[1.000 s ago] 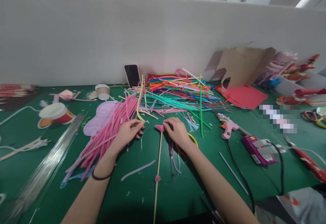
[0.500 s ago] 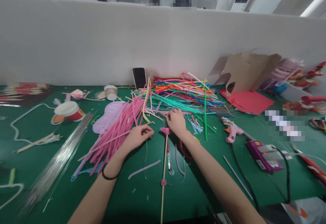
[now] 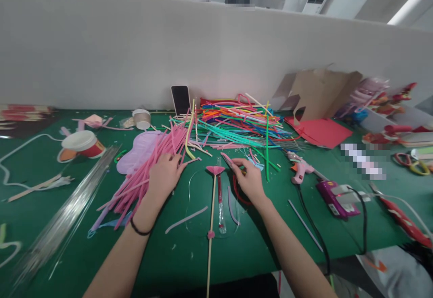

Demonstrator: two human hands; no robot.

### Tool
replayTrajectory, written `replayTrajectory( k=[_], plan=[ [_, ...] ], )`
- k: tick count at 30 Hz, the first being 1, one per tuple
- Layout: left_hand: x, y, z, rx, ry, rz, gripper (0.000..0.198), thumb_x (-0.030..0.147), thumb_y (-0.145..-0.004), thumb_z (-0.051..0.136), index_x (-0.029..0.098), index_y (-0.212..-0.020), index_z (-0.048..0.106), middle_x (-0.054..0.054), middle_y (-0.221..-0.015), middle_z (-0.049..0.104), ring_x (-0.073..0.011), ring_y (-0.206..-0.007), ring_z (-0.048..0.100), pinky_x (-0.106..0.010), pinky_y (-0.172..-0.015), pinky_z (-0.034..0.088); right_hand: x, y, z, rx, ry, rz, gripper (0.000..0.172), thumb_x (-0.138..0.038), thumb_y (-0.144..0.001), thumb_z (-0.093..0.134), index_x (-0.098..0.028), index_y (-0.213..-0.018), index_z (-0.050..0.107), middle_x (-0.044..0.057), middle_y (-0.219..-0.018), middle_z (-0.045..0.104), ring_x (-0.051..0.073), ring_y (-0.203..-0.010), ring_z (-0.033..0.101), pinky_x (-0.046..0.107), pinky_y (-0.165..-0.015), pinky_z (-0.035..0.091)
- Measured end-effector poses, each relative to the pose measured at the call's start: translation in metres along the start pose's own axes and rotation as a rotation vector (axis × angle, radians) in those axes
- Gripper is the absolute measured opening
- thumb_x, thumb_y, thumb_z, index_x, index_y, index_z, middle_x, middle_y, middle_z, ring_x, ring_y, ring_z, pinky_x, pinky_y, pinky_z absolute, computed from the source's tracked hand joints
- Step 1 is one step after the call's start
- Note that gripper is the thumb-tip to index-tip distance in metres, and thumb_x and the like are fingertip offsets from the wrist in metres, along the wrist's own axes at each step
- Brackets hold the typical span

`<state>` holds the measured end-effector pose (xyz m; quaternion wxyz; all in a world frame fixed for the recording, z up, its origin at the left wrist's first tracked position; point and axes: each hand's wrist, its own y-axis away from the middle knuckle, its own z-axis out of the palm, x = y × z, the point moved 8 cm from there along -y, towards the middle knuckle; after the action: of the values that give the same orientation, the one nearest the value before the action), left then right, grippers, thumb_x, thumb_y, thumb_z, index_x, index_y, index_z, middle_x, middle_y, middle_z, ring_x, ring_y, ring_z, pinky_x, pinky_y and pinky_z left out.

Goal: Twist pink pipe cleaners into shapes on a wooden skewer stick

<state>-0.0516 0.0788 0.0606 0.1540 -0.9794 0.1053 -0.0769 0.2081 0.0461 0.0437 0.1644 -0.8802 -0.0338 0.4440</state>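
Green surface (image 3: 176, 266) carries a heap of pink pipe cleaners (image 3: 142, 176) left of the wooden stick (image 3: 212, 207). The left hand (image 3: 165, 177) lies flat and open on the heap, gripping nothing, and would do well to hold it steady while the right hand (image 3: 251, 181), just right of the stick, pinches a short pink piece (image 3: 228, 159) close to its end. The stick's lower end is cut off by the frame edge, and the thin clear loop around it is hard to make out: wire or thread, I cannot tell.

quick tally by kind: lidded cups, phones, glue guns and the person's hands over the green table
lidded cups: 2
phone: 1
glue gun: 1
hands: 2, left hand flat on pink stems, right hand pinching a pink strip
total: 6
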Motion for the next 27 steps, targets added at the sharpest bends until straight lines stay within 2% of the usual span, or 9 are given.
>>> replayTrajectory(
  k=[2,4,7,9,11,15,19,24,27],
  plan=[
    [0.012,0.002,0.004,0.013,0.013,0.043,0.034,0.042,-0.094,0.044,0.017,-0.097,0.067,-0.013,-0.093,0.065,-0.0285,-0.090,0.061,-0.034,-0.068,0.044,-0.007,0.002,-0.001,-0.004,-0.092,0.010,0.022,-0.032,-0.090,0.051,-0.021,-0.100,0.067,0.006,-0.098,0.071,0.020,-0.085,0.064,0.032,-0.076,0.048],
    [0.032,0.005,0.007,0.003,0.092,0.143,0.035,0.042,-0.095,0.043,0.017,-0.096,0.068,-0.011,-0.093,0.065,-0.0259,-0.091,0.061,-0.034,-0.076,0.046,-0.016,0.004,0.002,-0.074,-0.153,0.001,0.021,-0.035,-0.090,0.053,-0.022,-0.098,0.068,0.005,-0.095,0.072,0.019,-0.079,0.064,0.031,-0.071,0.048],
    [0.058,0.011,0.012,-0.039,0.140,0.296,0.032,0.041,-0.094,0.046,0.017,-0.097,0.067,-0.012,-0.098,0.066,-0.0266,-0.096,0.059,-0.038,-0.086,0.044,-0.021,0.009,0.011,-0.185,-0.271,0.042,0.025,-0.038,-0.090,0.052,-0.024,-0.109,0.063,0.005,-0.088,0.072,0.018,-0.074,0.064,0.031,-0.069,0.049],
    [0.065,0.013,0.015,-0.057,0.155,0.333,0.028,0.035,-0.094,0.047,0.017,-0.097,0.067,-0.012,-0.100,0.066,-0.0277,-0.099,0.057,-0.041,-0.089,0.043,-0.019,0.012,0.016,-0.235,-0.346,0.069,0.028,-0.038,-0.093,0.049,-0.023,-0.114,0.059,0.005,-0.085,0.071,0.019,-0.075,0.065,0.032,-0.070,0.049],
    [0.064,0.013,0.018,-0.057,0.212,0.321,0.026,0.030,-0.094,0.046,0.016,-0.099,0.067,-0.012,-0.101,0.067,-0.0277,-0.103,0.057,-0.043,-0.092,0.042,-0.019,0.014,0.022,-0.286,-0.324,0.045,0.024,-0.036,-0.093,0.049,-0.023,-0.110,0.060,0.004,-0.088,0.072,0.019,-0.080,0.065,0.033,-0.074,0.048],
    [0.053,0.009,0.023,-0.056,0.391,0.238,0.025,0.023,-0.093,0.044,0.017,-0.101,0.066,-0.010,-0.106,0.068,-0.0259,-0.107,0.057,-0.042,-0.096,0.042,-0.021,0.014,0.027,-0.301,0.015,-0.112,0.013,-0.033,-0.089,0.059,-0.025,-0.095,0.069,0.003,-0.093,0.073,0.022,-0.095,0.060,0.039,-0.087,0.039],
    [0.053,0.007,0.023,-0.095,0.546,0.224,0.027,0.015,-0.089,0.042,0.019,-0.099,0.067,-0.007,-0.104,0.070,-0.0230,-0.107,0.058,-0.040,-0.098,0.042,-0.023,0.016,0.027,-0.279,0.240,-0.197,0.015,-0.031,-0.090,0.059,-0.026,-0.096,0.072,0.005,-0.091,0.073,0.025,-0.098,0.054,0.041,-0.088,0.034],
    [0.062,0.009,0.024,-0.137,0.579,0.267,0.021,0.032,-0.090,0.051,0.021,-0.098,0.067,-0.006,-0.102,0.070,-0.0237,-0.105,0.059,-0.043,-0.102,0.038,-0.026,0.017,0.024,-0.273,0.300,-0.217,0.014,-0.032,-0.088,0.060,-0.028,-0.090,0.073,0.003,-0.088,0.074,0.026,-0.097,0.051,0.041,-0.083,0.032],
    [0.057,0.008,0.025,-0.117,0.571,0.226,0.022,0.032,-0.091,0.050,0.021,-0.100,0.067,-0.007,-0.104,0.069,-0.0241,-0.106,0.058,-0.042,-0.100,0.040,-0.027,0.015,0.021,-0.242,0.291,-0.201,0.013,-0.032,-0.087,0.061,-0.027,-0.088,0.072,0.003,-0.087,0.074,0.026,-0.097,0.050,0.041,-0.083,0.031]
  ],
)
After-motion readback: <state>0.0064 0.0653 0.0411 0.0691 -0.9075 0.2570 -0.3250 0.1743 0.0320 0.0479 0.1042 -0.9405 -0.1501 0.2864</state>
